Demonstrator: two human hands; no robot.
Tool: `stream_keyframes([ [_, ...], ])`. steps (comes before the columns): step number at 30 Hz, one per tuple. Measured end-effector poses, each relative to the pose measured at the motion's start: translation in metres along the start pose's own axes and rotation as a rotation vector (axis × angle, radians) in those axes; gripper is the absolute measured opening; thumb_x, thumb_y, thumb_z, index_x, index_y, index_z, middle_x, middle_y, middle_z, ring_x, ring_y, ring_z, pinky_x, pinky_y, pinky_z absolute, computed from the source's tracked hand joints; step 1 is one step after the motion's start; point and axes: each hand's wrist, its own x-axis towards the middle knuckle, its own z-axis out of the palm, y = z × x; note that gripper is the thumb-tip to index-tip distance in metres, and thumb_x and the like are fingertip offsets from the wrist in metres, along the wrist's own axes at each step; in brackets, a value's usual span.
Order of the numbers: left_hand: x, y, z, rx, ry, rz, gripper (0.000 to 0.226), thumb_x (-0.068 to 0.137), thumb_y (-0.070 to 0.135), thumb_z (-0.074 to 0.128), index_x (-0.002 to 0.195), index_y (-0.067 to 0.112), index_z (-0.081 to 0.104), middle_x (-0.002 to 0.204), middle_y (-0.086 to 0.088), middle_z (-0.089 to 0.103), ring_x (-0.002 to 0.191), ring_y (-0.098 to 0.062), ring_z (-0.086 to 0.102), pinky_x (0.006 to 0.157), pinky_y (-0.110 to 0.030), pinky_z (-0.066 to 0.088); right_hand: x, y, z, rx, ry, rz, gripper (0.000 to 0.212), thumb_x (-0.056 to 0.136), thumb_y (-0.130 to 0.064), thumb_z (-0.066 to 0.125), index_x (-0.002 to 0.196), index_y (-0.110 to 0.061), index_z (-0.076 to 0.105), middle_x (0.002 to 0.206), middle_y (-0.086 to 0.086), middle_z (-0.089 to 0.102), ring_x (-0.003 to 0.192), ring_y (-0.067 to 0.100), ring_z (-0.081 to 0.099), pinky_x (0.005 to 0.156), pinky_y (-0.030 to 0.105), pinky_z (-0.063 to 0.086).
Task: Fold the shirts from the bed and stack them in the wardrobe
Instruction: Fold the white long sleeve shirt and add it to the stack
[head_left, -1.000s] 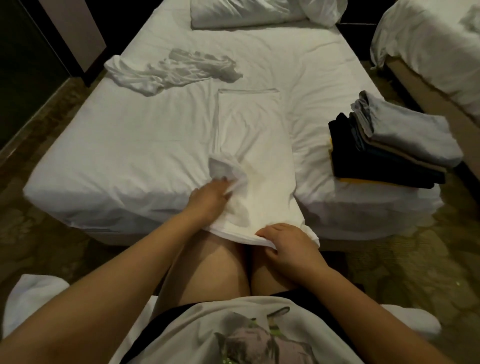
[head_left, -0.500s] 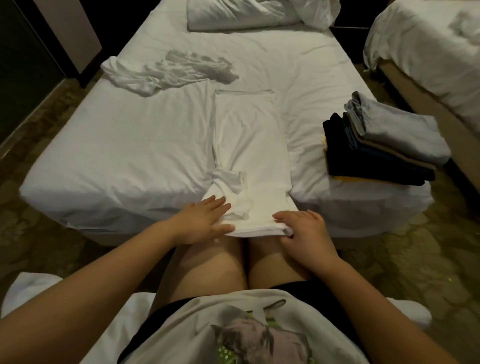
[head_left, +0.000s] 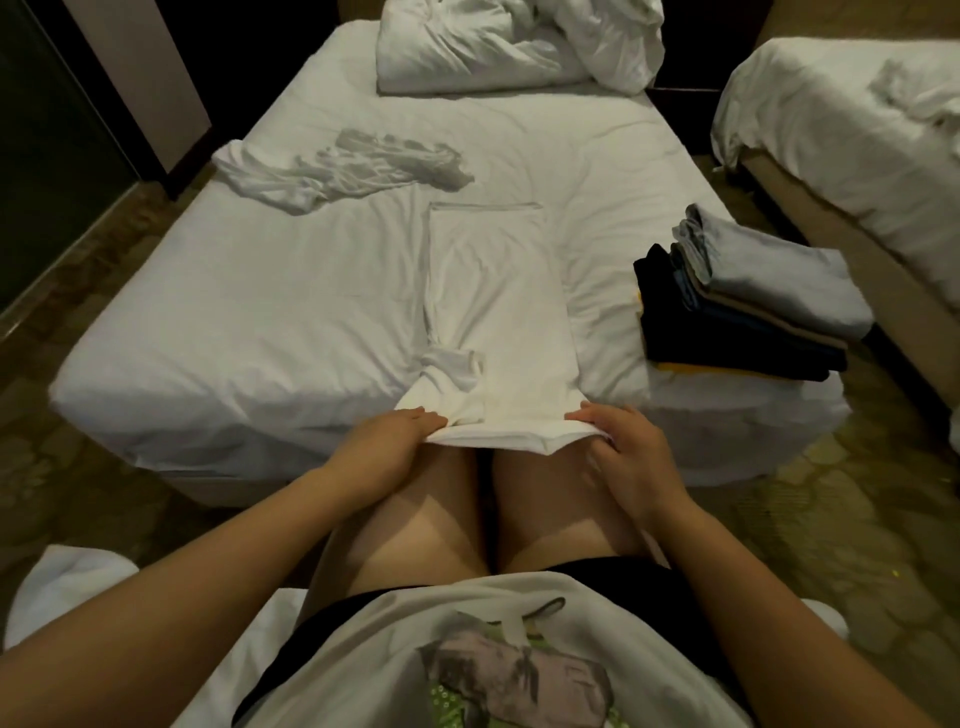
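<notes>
A white shirt (head_left: 498, 312) lies on the bed (head_left: 260, 332), folded lengthwise into a long narrow strip, with a sleeve folded across near its lower left. Its near end hangs a little over the bed's front edge. My left hand (head_left: 387, 441) grips the strip's near left corner, thumb on top. The near right corner is pinched by my right hand (head_left: 623, 457). Another white shirt (head_left: 343, 171) lies crumpled at the far left of the bed. A stack of folded shirts (head_left: 748, 306), dark below and grey on top, sits at the bed's right front corner.
Rumpled white bedding (head_left: 509, 47) lies at the head of the bed. A second bed (head_left: 852, 135) stands to the right across a narrow aisle. Patterned carpet (head_left: 831, 530) surrounds the bed. My bare knees touch the bed's front edge.
My left hand let go of the folded sleeve and came down to the strip's near left corner. My right hand stayed at the near right corner. Both now hold the near edge.
</notes>
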Motion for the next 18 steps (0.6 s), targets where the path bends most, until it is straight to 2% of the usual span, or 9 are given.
stream_keyframes([
  [1,-0.002,0.0,-0.004,0.007,0.007,0.005,0.045,0.098,0.024,0.029,0.142,0.028,0.038,0.15,-0.002,0.035,0.135,-0.021,0.036,0.107,-0.027,0.027,0.0,-0.002,-0.002,0.005,0.014,-0.019,0.026,0.083,-0.003,0.055,0.101,-0.009,0.072,0.088,-0.011,0.059,0.092,0.023,0.057,0.088,0.035,0.041],
  [3,-0.006,0.0,-0.01,0.018,0.032,0.036,0.047,0.099,0.014,0.036,0.142,0.032,0.037,0.152,-0.002,0.032,0.137,-0.02,0.032,0.108,-0.026,0.024,-0.002,-0.008,-0.005,0.028,0.04,-0.069,0.027,0.082,0.007,0.059,0.098,-0.008,0.073,0.085,-0.015,0.061,0.087,0.009,0.054,0.093,0.035,0.038],
  [5,-0.009,-0.001,-0.015,0.043,0.049,0.07,0.054,0.096,0.006,0.037,0.142,0.035,0.034,0.152,-0.002,0.031,0.141,-0.017,0.027,0.11,-0.025,0.02,-0.005,-0.011,-0.008,0.02,0.058,-0.123,0.026,0.081,0.009,0.059,0.096,-0.007,0.073,0.089,-0.003,0.069,0.087,-0.004,0.048,0.1,0.031,0.033],
  [8,-0.018,0.002,-0.018,0.077,0.011,0.067,0.059,0.095,0.002,0.035,0.142,0.037,0.031,0.153,-0.002,0.028,0.142,-0.016,0.024,0.113,-0.026,0.019,-0.01,-0.009,-0.011,-0.042,0.035,-0.171,0.025,0.082,-0.001,0.055,0.098,-0.008,0.073,0.097,0.007,0.071,0.094,0.005,0.055,0.1,0.028,0.031],
  [11,-0.029,0.008,-0.019,0.1,-0.038,0.047,0.053,0.099,0.009,0.033,0.143,0.037,0.032,0.154,-0.004,0.025,0.14,-0.019,0.027,0.113,-0.026,0.02,-0.017,-0.014,-0.022,-0.082,-0.16,-0.112,0.024,0.085,-0.001,0.058,0.102,-0.011,0.072,0.101,0.011,0.068,0.098,0.021,0.06,0.079,0.014,0.033],
  [13,-0.036,0.016,-0.017,0.082,-0.033,0.044,0.048,0.1,0.012,0.033,0.142,0.035,0.036,0.151,-0.003,0.033,0.138,-0.019,0.031,0.108,-0.022,0.02,-0.02,-0.015,-0.028,-0.165,-0.233,-0.162,0.019,0.085,-0.003,0.063,0.099,-0.01,0.073,0.099,0.016,0.067,0.097,0.026,0.06,0.07,0.018,0.032],
  [15,-0.042,0.022,-0.014,0.037,-0.036,0.068,0.044,0.099,0.012,0.039,0.14,0.029,0.042,0.148,0.001,0.039,0.137,-0.016,0.031,0.102,-0.012,0.021,-0.022,-0.014,-0.034,-0.214,-0.27,-0.195,0.014,0.085,-0.007,0.065,0.095,-0.01,0.075,0.094,0.018,0.066,0.093,0.03,0.06,0.072,0.028,0.037],
  [17,-0.047,0.024,-0.01,-0.058,-0.036,0.058,0.042,0.098,0.016,0.043,0.139,0.025,0.045,0.146,0.003,0.039,0.138,-0.015,0.03,0.094,-0.001,0.018,-0.022,-0.014,-0.039,-0.253,-0.352,-0.15,0.014,0.086,-0.011,0.063,0.094,-0.013,0.074,0.093,0.015,0.065,0.091,0.026,0.058,0.073,0.028,0.038],
  [18,-0.05,0.026,-0.008,-0.031,-0.063,0.078,0.043,0.099,0.016,0.041,0.141,0.027,0.04,0.148,0.004,0.036,0.139,-0.014,0.028,0.095,-0.001,0.012,-0.022,-0.013,-0.04,-0.271,-0.408,-0.109,0.013,0.087,-0.014,0.063,0.093,-0.017,0.074,0.091,0.013,0.065,0.089,0.022,0.057,0.071,0.026,0.039],
])
